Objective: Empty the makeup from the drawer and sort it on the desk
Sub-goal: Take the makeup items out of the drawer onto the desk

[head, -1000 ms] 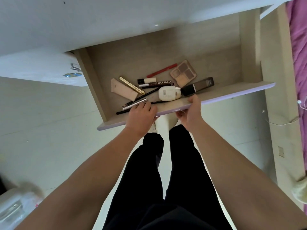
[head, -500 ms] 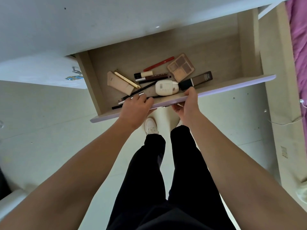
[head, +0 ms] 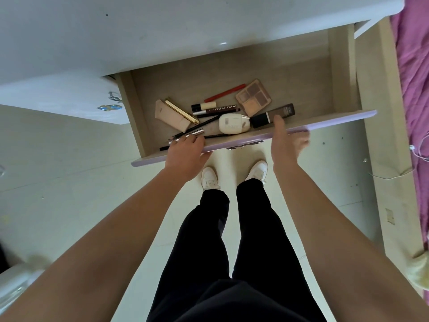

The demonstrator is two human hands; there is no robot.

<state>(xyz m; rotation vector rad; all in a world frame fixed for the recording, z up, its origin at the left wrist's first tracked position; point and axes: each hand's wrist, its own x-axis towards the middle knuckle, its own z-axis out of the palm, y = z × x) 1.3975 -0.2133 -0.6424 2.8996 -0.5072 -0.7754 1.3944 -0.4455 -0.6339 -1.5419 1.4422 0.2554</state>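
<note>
The open drawer (head: 336, 120) has a lilac front and holds loose makeup. Inside lie an eyeshadow palette (head: 253, 97), a red pencil (head: 224, 92), a white compact (head: 234, 124), a brown tube (head: 272, 115), a beige tube (head: 170, 116), a gold pen (head: 182, 112) and several dark pencils (head: 218, 110). My left hand (head: 185, 152) grips the drawer's front edge, its fingers over the rim beside a silver pen (head: 188, 137). My right hand (head: 286, 140) hovers at the front edge, thumb raised near the brown tube, fingers spread and blurred, holding nothing.
The white desk top (head: 162, 31) overhangs the drawer's back. A pink bed cover (head: 415, 66) and a beige bed frame (head: 383, 135) stand on the right, with a thin cable (head: 394, 175) on the floor. My white shoes (head: 210, 178) stand under the drawer front.
My right hand has let go of the drawer front and shifted right, fingers spreading. My left hand keeps its hold on the edge.
</note>
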